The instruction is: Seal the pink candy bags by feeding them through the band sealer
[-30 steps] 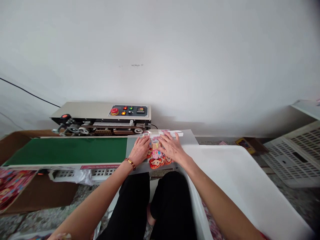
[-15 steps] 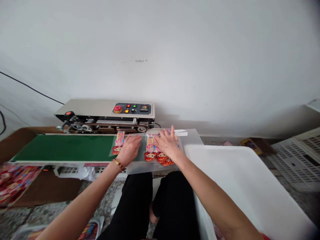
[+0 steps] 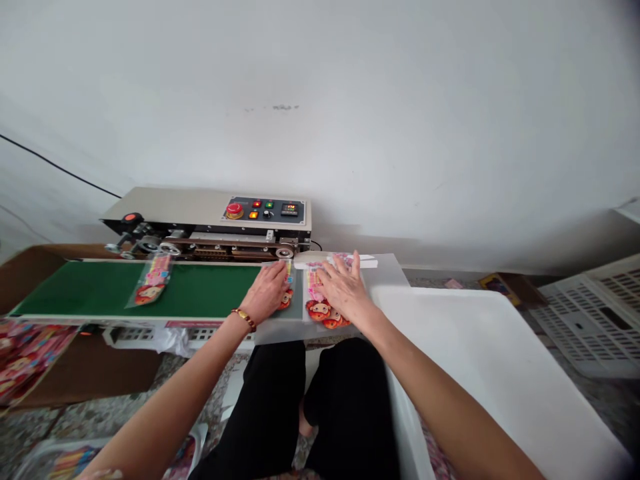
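Note:
My left hand (image 3: 265, 292) lies over a clear packet (image 3: 285, 298) with a red-haired cartoon head, at the right end of the green belt (image 3: 200, 290). Its fingers are bent together on the packet's edge. My right hand (image 3: 345, 287) rests with spread fingers on several similar packets (image 3: 319, 310), which overlap on the translucent sheet (image 3: 387, 270). Another packet (image 3: 153, 283) lies on the left part of the belt, beside the sealing machine (image 3: 200, 208), whose panel lights are lit.
A carton (image 3: 95, 373) of packets stands below the belt's left end. The white surface (image 3: 465, 347) reaches out to the right, with a white slotted crate (image 3: 590, 327) beyond. A tub (image 3: 200, 437) sits at the lower left, and the wall rises behind the machine.
One packet now shows on the belt's left part. My left hand has shifted slightly right and is at a packet near the belt's right end. My right hand stays on the pile.

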Motion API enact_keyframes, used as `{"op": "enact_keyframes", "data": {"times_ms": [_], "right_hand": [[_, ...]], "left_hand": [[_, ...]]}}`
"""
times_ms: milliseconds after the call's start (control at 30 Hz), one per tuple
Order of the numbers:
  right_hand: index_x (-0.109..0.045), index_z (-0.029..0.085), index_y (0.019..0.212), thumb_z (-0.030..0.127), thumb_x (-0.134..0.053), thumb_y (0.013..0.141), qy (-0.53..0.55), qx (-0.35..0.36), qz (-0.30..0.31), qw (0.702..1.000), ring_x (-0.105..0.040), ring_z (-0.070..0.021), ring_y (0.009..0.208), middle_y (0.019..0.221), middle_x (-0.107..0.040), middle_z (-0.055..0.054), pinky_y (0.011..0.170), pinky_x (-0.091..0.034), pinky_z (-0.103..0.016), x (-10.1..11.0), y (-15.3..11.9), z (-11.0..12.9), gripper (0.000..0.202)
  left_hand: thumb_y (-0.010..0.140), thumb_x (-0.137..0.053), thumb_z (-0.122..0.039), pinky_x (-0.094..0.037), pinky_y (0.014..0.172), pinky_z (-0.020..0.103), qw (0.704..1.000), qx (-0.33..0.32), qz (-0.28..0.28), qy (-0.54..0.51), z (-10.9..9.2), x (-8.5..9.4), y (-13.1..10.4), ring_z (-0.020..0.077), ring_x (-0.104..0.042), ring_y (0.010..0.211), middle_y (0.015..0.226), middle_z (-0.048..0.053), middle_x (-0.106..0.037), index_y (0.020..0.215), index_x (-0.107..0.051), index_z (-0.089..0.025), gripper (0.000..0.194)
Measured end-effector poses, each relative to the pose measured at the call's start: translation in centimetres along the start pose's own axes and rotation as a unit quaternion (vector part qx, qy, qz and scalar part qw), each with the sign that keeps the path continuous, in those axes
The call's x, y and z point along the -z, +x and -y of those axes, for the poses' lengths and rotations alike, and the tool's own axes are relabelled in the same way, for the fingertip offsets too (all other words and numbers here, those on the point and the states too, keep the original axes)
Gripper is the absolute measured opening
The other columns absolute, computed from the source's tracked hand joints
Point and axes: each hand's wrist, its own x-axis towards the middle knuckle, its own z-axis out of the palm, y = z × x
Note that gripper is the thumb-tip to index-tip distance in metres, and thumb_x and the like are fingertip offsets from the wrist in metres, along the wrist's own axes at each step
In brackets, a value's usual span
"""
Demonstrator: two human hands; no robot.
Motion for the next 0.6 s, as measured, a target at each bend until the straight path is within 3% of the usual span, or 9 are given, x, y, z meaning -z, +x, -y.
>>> {"op": "enact_keyframes", "data": {"times_ms": [100, 167, 333, 400, 500, 600], "right_hand": [[-0.068, 0.021, 0.123, 0.036, -0.048, 0.106, 0.000, 0.009, -0.003, 1.000, -0.044, -0.0364, 0.136, 0.125, -0.066, -0.012, 0.118, -0.008, -0.075, -0.2, 1.4, 0.8, 0.030], [-0.068, 0.020, 0.123, 0.036, -0.049, 0.106, 0.004, 0.005, -0.004, 1.000, -0.047, -0.0363, 0.133, 0.119, -0.067, -0.013, 0.117, -0.009, -0.076, -0.3, 2.2, 1.2, 0.030], [-0.065, 0.018, 0.127, 0.035, -0.047, 0.107, 0.015, -0.019, -0.009, 1.000, -0.049, -0.0356, 0.131, 0.124, -0.066, -0.015, 0.117, -0.012, -0.076, -0.4, 2.6, 1.4, 0.031], [-0.063, 0.018, 0.130, 0.032, -0.046, 0.106, 0.016, -0.014, -0.009, 1.000, -0.048, -0.0350, 0.132, 0.130, -0.064, -0.015, 0.117, -0.011, -0.076, -0.3, 2.0, 1.0, 0.032], [-0.058, 0.020, 0.138, 0.031, -0.047, 0.106, 0.018, 0.015, -0.009, 1.000, -0.044, -0.0341, 0.137, 0.141, -0.059, -0.013, 0.119, -0.005, -0.074, -0.2, 1.0, 0.5, 0.036], [-0.058, 0.021, 0.139, 0.033, -0.047, 0.106, 0.020, 0.024, -0.011, 0.999, -0.043, -0.0337, 0.139, 0.145, -0.057, -0.012, 0.120, -0.002, -0.073, -0.3, 0.7, 0.5, 0.037]], "left_hand": [[0.096, -0.046, -0.022, -0.034, 0.119, 0.062, 0.998, 0.045, -0.001, 0.035, 2.0, 1.5, -1.1, 0.0343, -0.052, 0.137, 0.144, 0.019, -0.058, 0.130, -0.061, -0.013, 0.038], [0.094, -0.045, -0.019, -0.030, 0.118, 0.068, 0.996, 0.065, -0.020, 0.053, 2.0, 2.1, -1.2, 0.0362, -0.053, 0.135, 0.140, 0.018, -0.062, 0.124, -0.065, -0.015, 0.035], [0.100, -0.043, -0.023, -0.041, 0.117, 0.049, 0.999, -0.025, -0.016, -0.021, -2.5, 0.5, 0.7, 0.0261, -0.056, 0.133, 0.141, 0.016, -0.061, 0.132, -0.060, -0.016, 0.037], [0.101, -0.045, -0.028, -0.041, 0.118, 0.050, 0.999, -0.029, -0.009, -0.028, -4.0, -0.5, 1.3, 0.0271, -0.053, 0.137, 0.146, 0.017, -0.057, 0.140, -0.054, -0.014, 0.043], [0.101, -0.046, -0.032, -0.036, 0.121, 0.052, 0.999, -0.023, -0.003, -0.026, -4.4, -1.2, 1.5, 0.0274, -0.050, 0.140, 0.149, 0.018, -0.054, 0.144, -0.050, -0.014, 0.046], [0.101, -0.046, -0.033, -0.034, 0.122, 0.052, 0.999, -0.023, 0.005, -0.026, -3.5, -1.0, 1.1, 0.0270, -0.048, 0.141, 0.151, 0.018, -0.052, 0.143, -0.051, -0.014, 0.046]]}}
